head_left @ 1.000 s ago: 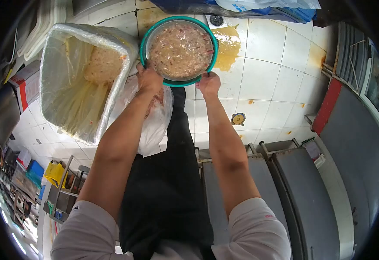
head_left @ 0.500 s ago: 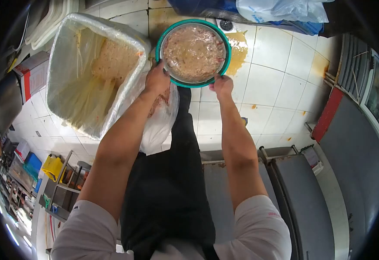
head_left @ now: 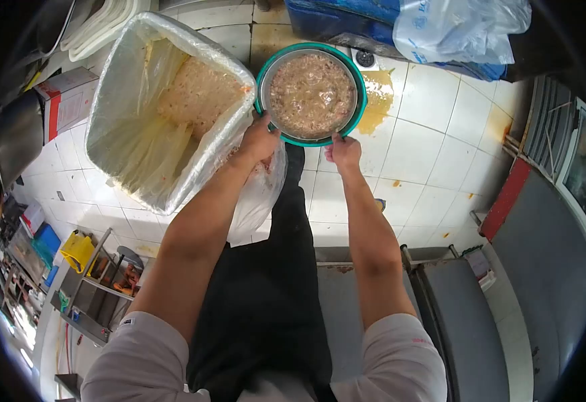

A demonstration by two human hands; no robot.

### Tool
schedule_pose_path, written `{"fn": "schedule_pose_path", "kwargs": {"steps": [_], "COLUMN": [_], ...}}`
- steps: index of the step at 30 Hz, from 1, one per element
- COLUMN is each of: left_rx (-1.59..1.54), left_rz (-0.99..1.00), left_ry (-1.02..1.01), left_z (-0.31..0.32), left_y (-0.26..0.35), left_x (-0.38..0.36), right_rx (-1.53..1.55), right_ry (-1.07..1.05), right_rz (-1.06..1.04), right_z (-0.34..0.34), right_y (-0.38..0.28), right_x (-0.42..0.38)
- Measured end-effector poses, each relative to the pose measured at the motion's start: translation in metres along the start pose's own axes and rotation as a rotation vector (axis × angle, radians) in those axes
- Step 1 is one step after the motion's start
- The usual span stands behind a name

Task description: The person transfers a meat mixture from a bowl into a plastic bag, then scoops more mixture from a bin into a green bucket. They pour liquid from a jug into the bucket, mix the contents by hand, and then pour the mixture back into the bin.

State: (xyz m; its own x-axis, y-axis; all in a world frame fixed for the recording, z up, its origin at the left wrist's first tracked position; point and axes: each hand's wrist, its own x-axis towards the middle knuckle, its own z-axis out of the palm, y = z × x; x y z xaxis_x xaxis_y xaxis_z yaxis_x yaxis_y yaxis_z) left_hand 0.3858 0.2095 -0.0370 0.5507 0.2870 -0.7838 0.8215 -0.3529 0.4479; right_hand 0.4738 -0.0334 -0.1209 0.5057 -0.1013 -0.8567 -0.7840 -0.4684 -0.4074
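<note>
A green basin [head_left: 359, 119] holds a round metal bowl [head_left: 272, 72] filled with a wet, brownish minced mixture [head_left: 310, 90]. My left hand [head_left: 259, 141] is closed on the basin's lower left rim, and my right hand [head_left: 344, 150] grips its lower right rim. Left of the basin stands a large bin lined with clear plastic [head_left: 132, 114], with more pale mixture [head_left: 202, 94] inside. Below my left hand hangs a clear plastic bag [head_left: 256, 194] with some reddish bits in it.
Brownish liquid [head_left: 377, 100] lies on the white tiled floor beside a drain [head_left: 365, 58]. A blue container [head_left: 346, 17] with a plastic bag [head_left: 460, 30] on it is at the top. A red-and-white box [head_left: 68, 100] stands left of the bin. Grey panels are at the right.
The basin, both hands and the surroundings appear slightly lower and further right in the view. Both hands keep their hold on the rim.
</note>
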Motion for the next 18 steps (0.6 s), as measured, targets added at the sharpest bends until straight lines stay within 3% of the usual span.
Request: {"fn": "schedule_pose_path", "kwargs": {"steps": [1,4,5,7,9,10,11,14,16,18], "left_rx": [-0.015,-0.021,-0.006,-0.048,-0.158,-0.13,-0.101,-0.135,-0.175,-0.185], "left_rz": [0.034,0.073,0.049,0.015,0.006,0.021,0.037,0.062,0.098,0.099], "left_ry": [-0.012,-0.021,0.004,-0.02,-0.18,-0.14,-0.101,-0.129,-0.125,-0.131], "left_z": [0.002,0.013,0.021,0.016,0.009,0.011,0.016,0.032,0.024,0.024], "left_y": [-0.006,-0.017,-0.016,-0.013,-0.006,-0.004,-0.008,-0.025,-0.017,-0.021], "left_x": [0.002,0.0,-0.002,-0.003,-0.016,-0.013,-0.01,-0.012,0.0,-0.006], "right_rx": [0.144,-0.155,0.071,0.171,-0.039,-0.142,-0.007,-0.167,-0.232,-0.117], "right_ry": [-0.099,0.171,0.049,-0.048,0.109,0.187,0.005,-0.001,0.094,0.057], "right_rz": [0.121,-0.122,-0.021,0.094,-0.03,-0.117,0.034,-0.045,-0.087,-0.048], "right_z": [-0.003,0.003,0.008,-0.001,0.002,0.002,0.006,-0.006,0.007,-0.001], "right_y": [-0.007,-0.012,-0.014,-0.005,0.04,0.043,-0.027,0.015,0.001,-0.015], "right_x": [-0.009,-0.021,-0.026,-0.012,0.013,0.031,-0.045,-0.019,-0.013,-0.015]}}
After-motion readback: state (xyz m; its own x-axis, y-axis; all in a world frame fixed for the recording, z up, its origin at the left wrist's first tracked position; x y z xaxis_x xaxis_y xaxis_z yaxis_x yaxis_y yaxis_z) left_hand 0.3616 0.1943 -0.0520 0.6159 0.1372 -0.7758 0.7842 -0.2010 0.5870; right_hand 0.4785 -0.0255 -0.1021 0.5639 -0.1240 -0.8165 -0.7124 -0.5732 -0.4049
